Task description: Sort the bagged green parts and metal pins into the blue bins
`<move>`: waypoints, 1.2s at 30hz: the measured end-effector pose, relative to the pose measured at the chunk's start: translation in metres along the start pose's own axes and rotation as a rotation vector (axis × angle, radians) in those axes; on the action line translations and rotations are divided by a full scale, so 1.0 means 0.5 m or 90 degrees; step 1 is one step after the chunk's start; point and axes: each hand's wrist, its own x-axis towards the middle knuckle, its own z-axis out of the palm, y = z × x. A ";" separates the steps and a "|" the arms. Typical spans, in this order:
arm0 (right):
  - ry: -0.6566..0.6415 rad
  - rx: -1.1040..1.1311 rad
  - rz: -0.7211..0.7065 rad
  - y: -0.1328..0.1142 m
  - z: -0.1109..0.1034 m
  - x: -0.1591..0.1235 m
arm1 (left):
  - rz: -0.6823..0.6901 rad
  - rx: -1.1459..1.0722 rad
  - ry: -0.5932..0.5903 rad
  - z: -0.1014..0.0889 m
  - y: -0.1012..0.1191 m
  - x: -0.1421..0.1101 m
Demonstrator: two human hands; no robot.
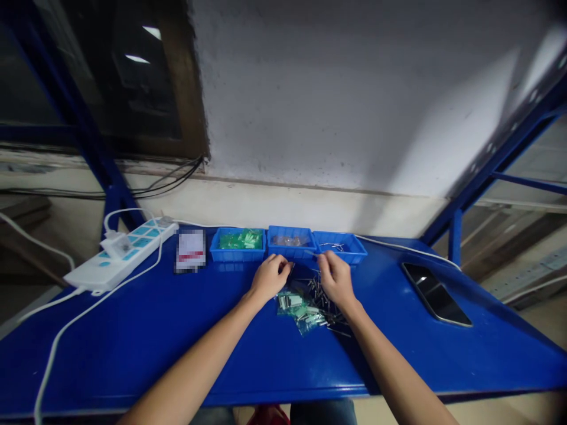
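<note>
In the head view, a person's two bare hands meet over a glossy blue bench (pixel 146 348), working just in front of three small blue plastic bins. The left hand (pixel 267 278) curls with its fingers drawn narrow; whether they hold anything cannot be told. The right hand (pixel 335 278) closes its fingers on a slim grey stick-like piece (pixel 312 254), which points leftward in front of the bins.

Below and between the hands, a loose heap of thin dark and silvery metal pins (pixel 317 290) lies on the bench, partly hidden by the right hand. Against its left side rest clear plastic packets of pale green-white pieces (pixel 290 301).

The left bin (pixel 238 255) carries green-tinted packets, the middle bin (pixel 292 252) clear packets with brownish contents too small to make out, and the right bin (pixel 354 258) a few slender metallic pieces. To the left stand a blurred white-and-red packet (pixel 191 250) and a long white power strip (pixel 106 268) with a plugged-in white adapter (pixel 116 245). A black-screened smartphone (pixel 436 293) lies at right.
</note>
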 end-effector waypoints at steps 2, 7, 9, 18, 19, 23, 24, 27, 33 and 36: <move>0.144 -0.046 0.072 0.022 -0.018 0.008 | -0.017 0.064 0.002 0.004 0.004 -0.001; 0.104 -0.168 0.254 0.089 -0.038 0.022 | -0.096 0.157 -0.038 0.016 0.004 0.014; 0.077 -0.132 0.238 0.095 -0.032 0.020 | -0.103 0.145 -0.045 0.016 -0.002 0.019; -0.224 0.048 -0.005 0.025 0.036 -0.006 | 0.041 0.011 -0.067 -0.001 -0.027 0.011; -0.233 0.051 -0.015 0.022 0.041 -0.008 | 0.054 -0.004 -0.071 0.000 -0.026 0.012; -0.231 0.047 -0.053 0.018 0.045 -0.011 | 0.092 -0.072 -0.083 0.003 -0.021 0.013; -0.229 0.043 -0.060 0.018 0.044 -0.011 | 0.092 -0.095 -0.082 0.003 -0.021 0.012; -0.220 0.033 -0.062 0.016 0.041 -0.009 | 0.092 -0.165 -0.051 0.001 -0.021 0.009; -0.213 0.036 -0.045 0.015 0.039 -0.007 | 0.110 -0.136 -0.018 0.001 -0.027 0.011; -0.226 0.041 -0.048 0.013 0.041 -0.008 | 0.098 -0.095 -0.005 0.002 -0.027 0.012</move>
